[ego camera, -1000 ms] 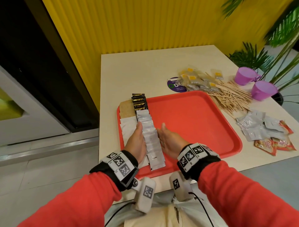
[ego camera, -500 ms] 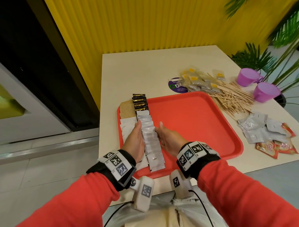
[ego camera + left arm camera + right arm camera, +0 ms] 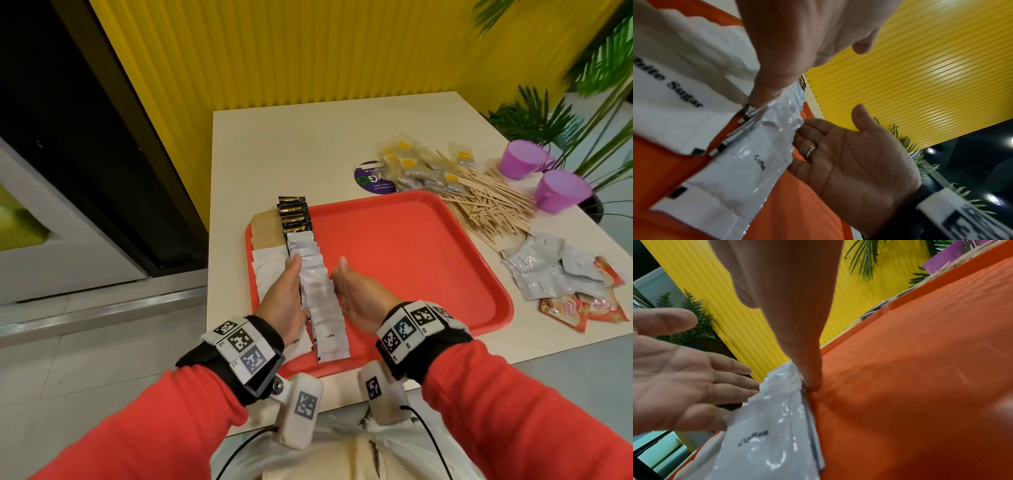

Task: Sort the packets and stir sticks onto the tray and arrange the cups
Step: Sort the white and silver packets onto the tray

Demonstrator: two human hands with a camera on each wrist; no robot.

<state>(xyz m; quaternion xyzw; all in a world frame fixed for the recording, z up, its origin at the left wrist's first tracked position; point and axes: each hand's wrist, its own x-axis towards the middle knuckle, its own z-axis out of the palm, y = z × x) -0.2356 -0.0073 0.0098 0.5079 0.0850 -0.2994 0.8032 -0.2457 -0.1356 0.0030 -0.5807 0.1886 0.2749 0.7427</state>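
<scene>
A red tray [image 3: 428,260] lies on the cream table. Along its left side runs an overlapping row of silvery white coffee packets [image 3: 320,294] [image 3: 748,164] [image 3: 764,431], with black and gold packets [image 3: 294,214] beyond them. White sugar packets [image 3: 270,267] [image 3: 674,91] and a brown packet [image 3: 265,230] lie at the far left. My left hand [image 3: 286,298] [image 3: 684,369] stands flat against the row's left edge, fingers straight. Flat against the right edge is my right hand [image 3: 359,294] [image 3: 849,154].
Off the tray to the right lie wooden stir sticks [image 3: 493,202], clear tea packets [image 3: 418,168], silver and orange sachets [image 3: 561,274], and two purple cups [image 3: 520,159] [image 3: 558,190]. A yellow ribbed wall and plants stand behind. The tray's middle and right are bare.
Both hands stay pressed against the sides of the coffee packet row, sliding slightly forward along it. The head view has shifted a little.
</scene>
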